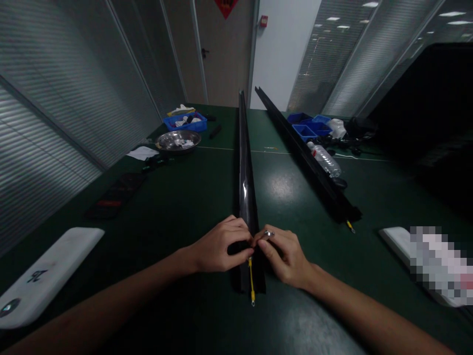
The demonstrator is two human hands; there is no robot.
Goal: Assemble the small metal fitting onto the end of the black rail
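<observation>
A long black rail (244, 162) lies lengthwise down the middle of the dark green table (192, 197), its near end between my hands. My left hand (220, 245) is closed on the rail's left side near that end. My right hand (283, 254), with a ring on one finger, pinches the rail from the right, fingertips meeting the left hand's. A yellow wire (252, 281) runs out of the rail's near end toward me, ending in a small tip at the table.
A second black rail (303, 153) lies diagonally to the right, with a plastic bottle (325, 160) beside it. Blue bins (309, 127) stand far right, another blue bin (185, 121) and a metal bowl (178, 140) far left. White flat pads (48, 273) lie at both near corners.
</observation>
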